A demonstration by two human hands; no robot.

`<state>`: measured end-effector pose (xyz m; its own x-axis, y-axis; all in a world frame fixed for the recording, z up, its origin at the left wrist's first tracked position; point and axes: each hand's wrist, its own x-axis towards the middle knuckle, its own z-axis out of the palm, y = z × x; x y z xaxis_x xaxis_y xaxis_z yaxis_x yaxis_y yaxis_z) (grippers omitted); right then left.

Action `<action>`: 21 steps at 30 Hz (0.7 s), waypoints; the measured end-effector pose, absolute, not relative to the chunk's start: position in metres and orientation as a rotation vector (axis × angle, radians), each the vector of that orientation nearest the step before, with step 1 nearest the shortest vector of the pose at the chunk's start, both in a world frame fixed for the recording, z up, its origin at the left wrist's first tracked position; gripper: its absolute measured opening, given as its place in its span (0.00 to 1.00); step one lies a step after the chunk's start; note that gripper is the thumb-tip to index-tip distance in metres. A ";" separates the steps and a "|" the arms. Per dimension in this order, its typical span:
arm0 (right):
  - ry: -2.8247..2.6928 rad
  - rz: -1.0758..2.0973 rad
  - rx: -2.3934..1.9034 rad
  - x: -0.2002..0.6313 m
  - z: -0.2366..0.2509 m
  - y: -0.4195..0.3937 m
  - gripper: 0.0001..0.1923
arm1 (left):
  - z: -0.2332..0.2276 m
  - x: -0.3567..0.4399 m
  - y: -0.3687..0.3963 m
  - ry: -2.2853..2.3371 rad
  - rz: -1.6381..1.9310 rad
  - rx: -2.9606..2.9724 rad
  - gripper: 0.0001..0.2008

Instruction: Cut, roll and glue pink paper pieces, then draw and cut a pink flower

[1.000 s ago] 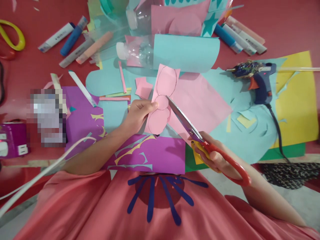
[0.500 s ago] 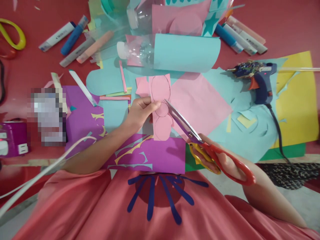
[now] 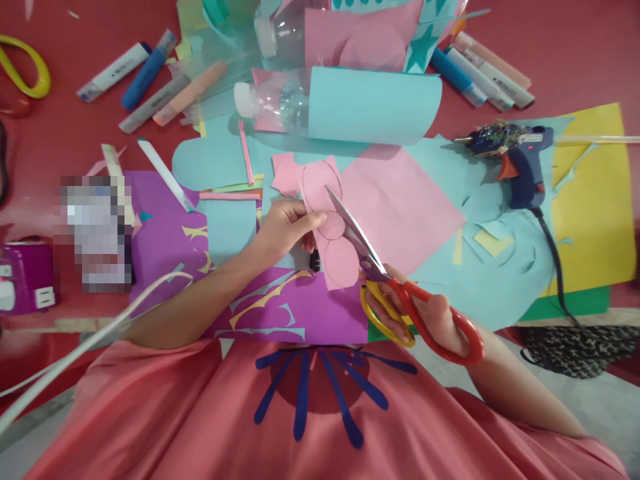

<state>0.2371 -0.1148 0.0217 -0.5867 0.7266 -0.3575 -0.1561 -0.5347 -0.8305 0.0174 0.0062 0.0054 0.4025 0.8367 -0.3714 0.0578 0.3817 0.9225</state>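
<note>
My left hand (image 3: 287, 227) pinches a pink paper piece (image 3: 327, 223) with pencilled round outlines, held above the purple sheet (image 3: 300, 307). My right hand (image 3: 430, 317) grips red-and-yellow scissors (image 3: 395, 283); their open blades (image 3: 347, 220) cross the pink piece at its middle. A small black object shows just below my left fingers, too small to identify.
A blue glue gun (image 3: 515, 157) with its cord lies at the right on yellow and blue paper. A clear bottle (image 3: 273, 100) wrapped in blue paper lies ahead. Markers (image 3: 150, 73) lie at the back left, more markers (image 3: 480, 70) at the back right. A larger pink sheet (image 3: 400, 207) lies beside the cut.
The pink piece has been turned counter-clockwise in my left hand. The scissors have moved left and up, further into the paper.
</note>
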 end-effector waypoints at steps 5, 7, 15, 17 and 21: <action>-0.954 2.156 -0.986 0.225 0.026 -0.109 0.34 | 0.010 0.019 0.005 1.007 0.579 1.074 0.19; -0.918 2.150 -0.990 0.220 0.028 -0.107 0.34 | 0.010 0.020 0.004 0.998 0.574 1.065 0.19; -0.972 2.109 -0.973 0.216 0.021 -0.110 0.32 | 0.006 0.020 0.003 1.003 0.579 1.013 0.16; -0.966 2.113 -0.970 0.217 0.020 -0.110 0.32 | 0.007 0.019 0.004 1.014 0.581 0.971 0.14; -1.057 2.111 -1.015 0.217 0.022 -0.109 0.34 | 0.006 0.016 0.006 1.003 0.537 0.950 0.13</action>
<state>0.2172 -0.1095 0.0224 -0.5537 0.7438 -0.3745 -0.1454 -0.5292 -0.8360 0.0164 0.0056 0.0060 0.4628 0.7565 -0.4621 0.0342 0.5057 0.8620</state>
